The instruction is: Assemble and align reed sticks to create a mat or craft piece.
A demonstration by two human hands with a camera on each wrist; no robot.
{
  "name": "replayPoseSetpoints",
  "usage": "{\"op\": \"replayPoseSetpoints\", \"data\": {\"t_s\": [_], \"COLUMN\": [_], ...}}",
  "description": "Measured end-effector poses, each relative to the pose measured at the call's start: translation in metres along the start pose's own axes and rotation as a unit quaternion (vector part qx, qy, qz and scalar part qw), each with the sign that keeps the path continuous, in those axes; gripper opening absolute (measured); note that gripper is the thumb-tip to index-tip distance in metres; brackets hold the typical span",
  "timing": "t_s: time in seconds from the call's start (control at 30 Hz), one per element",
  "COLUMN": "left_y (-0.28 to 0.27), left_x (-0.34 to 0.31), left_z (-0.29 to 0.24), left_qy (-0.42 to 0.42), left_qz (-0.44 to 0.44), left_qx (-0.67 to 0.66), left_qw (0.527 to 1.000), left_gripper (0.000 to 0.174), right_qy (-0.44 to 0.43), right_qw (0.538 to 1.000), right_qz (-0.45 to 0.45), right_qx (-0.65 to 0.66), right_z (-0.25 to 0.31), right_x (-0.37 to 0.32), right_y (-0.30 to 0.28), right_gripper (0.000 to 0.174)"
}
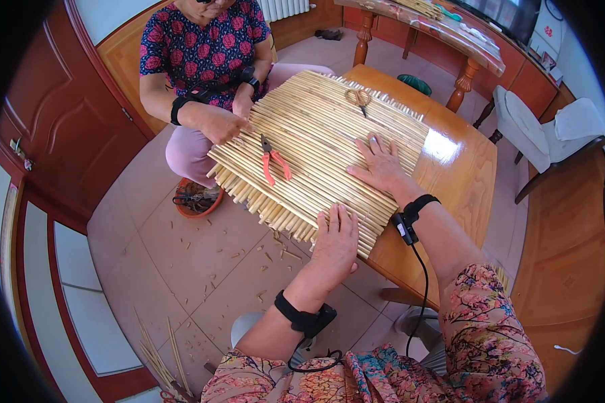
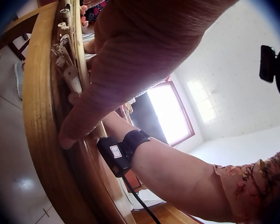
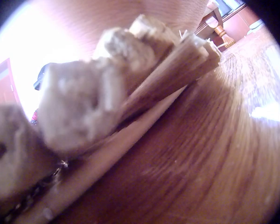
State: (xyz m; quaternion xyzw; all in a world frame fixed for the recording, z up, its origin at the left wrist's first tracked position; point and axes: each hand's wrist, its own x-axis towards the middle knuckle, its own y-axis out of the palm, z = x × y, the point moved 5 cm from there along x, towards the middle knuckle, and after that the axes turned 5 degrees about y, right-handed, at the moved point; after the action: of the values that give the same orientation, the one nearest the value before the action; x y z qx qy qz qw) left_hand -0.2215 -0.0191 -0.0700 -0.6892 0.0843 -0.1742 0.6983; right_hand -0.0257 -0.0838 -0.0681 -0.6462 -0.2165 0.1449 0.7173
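A mat of pale stalks (image 1: 302, 134) lies across the wooden table, its cut ends jutting past the left edge. My left hand (image 1: 335, 245) rests on the mat's near edge with the fingers extended; in the left wrist view the thumb of that hand (image 2: 107, 84) reaches down beside the stalk ends. My right hand (image 1: 381, 168) lies flat on the mat further right, fingers spread. Red-handled pliers (image 1: 273, 160) and small scissors (image 1: 359, 99) lie on the mat. The right wrist view shows cut stalk ends (image 3: 79, 105) close up.
Across the mat another person (image 1: 205, 67) touches its far left corner. Bare table (image 1: 460, 168) shows at the right. A red basket (image 1: 198, 198) and stalk scraps are on the floor, with loose sticks (image 1: 158, 356) at lower left. Chairs (image 1: 541, 131) stand at the right.
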Motion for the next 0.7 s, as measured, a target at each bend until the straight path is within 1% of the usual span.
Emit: {"op": "replayPoseSetpoints", "data": {"t_s": [0.43,0.5,0.57,0.7], "left_y": [-0.0029,-0.0020,-0.0010,-0.0011], "left_x": [-0.0002,-0.0002,-0.0001,-0.0007], "left_z": [-0.0005,-0.0004,-0.0005,-0.0004], "left_qy": [-0.001,0.002,0.006,0.005], "left_qz": [-0.003,-0.003,-0.021,-0.020], "left_qx": [-0.006,-0.004,0.003,0.004], "left_qw": [1.000,1.000,1.000,1.000], "left_gripper": [0.097,0.097,0.094,0.094], "right_qy": [0.012,0.011,0.010,0.006], "right_qw": [1.000,1.000,1.000,1.000], "right_qz": [0.015,0.010,0.006,0.000], "right_qx": [-0.007,-0.003,0.000,-0.007], "right_z": [0.0009,0.0009,0.0000,0.0007], "right_x": [0.0007,-0.0005,-0.0006,0.0005], "right_y": [-0.0010,-0.0023,-0.0012,-0.0006], "right_gripper": [0.085,0.084,0.084,0.084]}}
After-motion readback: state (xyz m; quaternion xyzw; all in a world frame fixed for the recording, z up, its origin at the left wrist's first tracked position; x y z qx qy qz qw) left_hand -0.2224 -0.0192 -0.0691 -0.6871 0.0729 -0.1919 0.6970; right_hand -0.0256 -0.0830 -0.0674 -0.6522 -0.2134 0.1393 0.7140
